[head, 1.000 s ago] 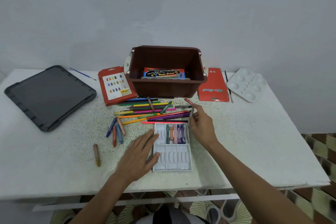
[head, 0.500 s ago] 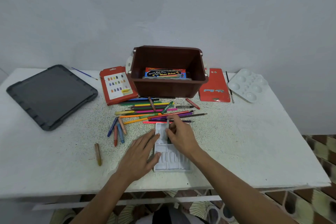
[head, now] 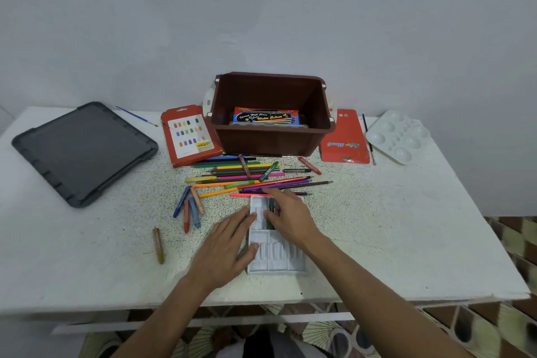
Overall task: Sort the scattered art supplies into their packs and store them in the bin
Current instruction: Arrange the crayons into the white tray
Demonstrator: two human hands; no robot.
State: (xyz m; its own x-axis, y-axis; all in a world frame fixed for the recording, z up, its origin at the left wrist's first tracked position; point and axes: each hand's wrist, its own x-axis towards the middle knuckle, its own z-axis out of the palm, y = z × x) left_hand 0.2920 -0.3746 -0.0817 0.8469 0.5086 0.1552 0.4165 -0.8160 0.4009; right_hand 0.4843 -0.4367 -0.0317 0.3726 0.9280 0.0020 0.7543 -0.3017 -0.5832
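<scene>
A white crayon tray [head: 273, 259] lies near the table's front edge, with several crayons in its upper slots. My left hand [head: 226, 247] rests flat on the tray's left side with straight fingers. My right hand [head: 290, 218] lies over the tray's upper half, its fingertips pressing on the crayons there; most of them are hidden under it. Behind the tray lies a heap of coloured pencils [head: 247, 177]. Loose crayons [head: 190, 206] lie to the left, with a brown crayon [head: 158, 245] apart from them. The brown bin [head: 270, 139] holds a watercolour box [head: 266, 118].
A red crayon sleeve [head: 189, 136] lies left of the bin, a red pencil pack [head: 344, 139] to its right. A white palette [head: 398, 134] and a thin brush [head: 368, 139] are at the far right. A black lid [head: 81, 151] and a blue brush [head: 136, 116] lie far left.
My right hand carried a crayon from near the bin down to the tray and now lies over the upper slots. My left hand has stayed on the tray's left side.
</scene>
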